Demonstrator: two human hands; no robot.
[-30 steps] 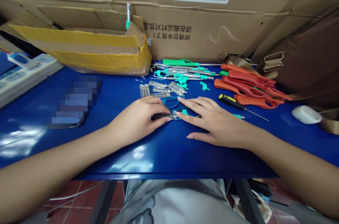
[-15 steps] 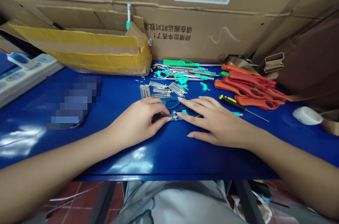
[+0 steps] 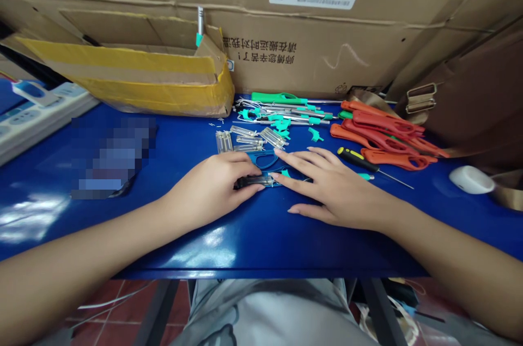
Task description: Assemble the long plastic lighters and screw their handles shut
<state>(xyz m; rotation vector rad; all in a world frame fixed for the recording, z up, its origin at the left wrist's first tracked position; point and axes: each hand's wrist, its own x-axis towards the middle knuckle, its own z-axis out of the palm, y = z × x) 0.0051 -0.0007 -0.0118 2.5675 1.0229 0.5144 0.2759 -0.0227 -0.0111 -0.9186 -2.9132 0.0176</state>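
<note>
In the middle of the table lies a blue lighter casing [image 3: 267, 159] with a finger loop, partly covered by my hands. My left hand [image 3: 223, 180] pinches its left end, thumb and fingers closed around a dark part and a clear fuel tank [image 3: 267, 180] in it. My right hand [image 3: 327, 185] is spread over the right end, fingers stretched out, with a fingertip touching the inner parts near a teal trigger [image 3: 285, 174]. A teal-based metal tube tip [image 3: 365, 176] sticks out beyond my right hand. Several clear fuel tanks [image 3: 249, 140] lie just behind.
Metal lighter tubes with teal triggers [image 3: 294, 111] are heaped at the back. Orange-red lighter casings [image 3: 388, 131] are piled right, beside a black-yellow screwdriver [image 3: 359, 161] and white object [image 3: 472, 180]. A taped carton [image 3: 163, 92] and power strip [image 3: 41, 114] stand left.
Hardly anything differs. Both hands stay at the casing in nearly the same grip, and the view has shifted very slightly.
</note>
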